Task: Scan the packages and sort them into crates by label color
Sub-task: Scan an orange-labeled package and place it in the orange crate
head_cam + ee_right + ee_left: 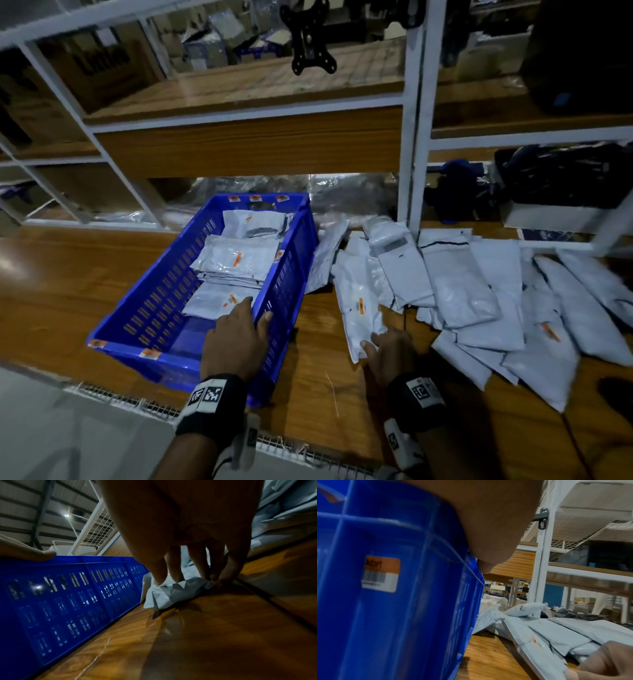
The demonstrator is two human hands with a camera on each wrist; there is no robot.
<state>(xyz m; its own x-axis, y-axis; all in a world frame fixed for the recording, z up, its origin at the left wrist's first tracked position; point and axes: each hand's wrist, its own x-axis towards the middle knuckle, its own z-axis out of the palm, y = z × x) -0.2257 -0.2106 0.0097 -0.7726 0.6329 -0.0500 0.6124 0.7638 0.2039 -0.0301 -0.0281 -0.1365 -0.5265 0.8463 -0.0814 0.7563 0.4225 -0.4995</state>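
The left hand point(236, 337) is resting on the near right corner of the blue crate point(156, 308), with straight fingers lying over the rim and the thumb on the outer side of the wall; it is holding no package, only steadying the crate, as it seems. The right hand point(390, 353) is bending down onto the tabletop point(318, 359) and its fingers point(159, 573) are pinching the near end of one grey package point(361, 308), which is crumpling a bit under the fingertips in the right wrist view. This package is lying flat just beside the crate's right wall, w/ an orange label point(360, 304) facing up, and it is not lifted yet. Inside the crate approx. three or four grey packages point(236, 255) are already lying, each showing an orange mark, and orange stickers point(255, 198) are stuck on the crate's rim also, so I am judging this crate is for orange labels. To the right a pile of unsorted packages point(479, 291) is spreading over the tabletop, overlapping each other, many of them face down, so their label colour I cannot tell. No scanner is showing in any view, and no other crate is in sight. So the task is looking maybe a quarter done: few pcs are sorted, much more are waiting, and the package under the right hand is probably the next one going to the crate, after the scan.
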